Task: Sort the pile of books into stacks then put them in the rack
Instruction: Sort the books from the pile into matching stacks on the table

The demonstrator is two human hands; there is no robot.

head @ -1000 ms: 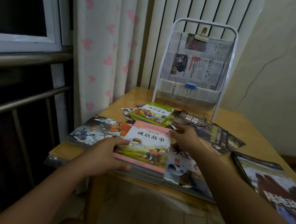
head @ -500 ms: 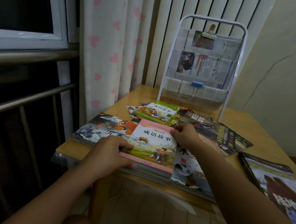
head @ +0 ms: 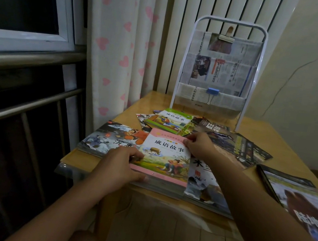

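Glossy paper book covers, wooden table, white metal rack.

Both hands, left and right, grip the pink book.

The dark magazine is cut off at the right edge.

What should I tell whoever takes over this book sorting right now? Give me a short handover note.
Left hand holds the near left corner of the pink-covered book; right hand pinches its far right corner.
That book lies on top of larger books at the near table edge.
The green-covered book sits on the loose pile before the rack, dark magazines fanned to its right, a large dark book at far right.
Done: a few books laid out; no tidy stacks yet.
Left: finish sorting, then fill the rack, which shows only newspaper lining.
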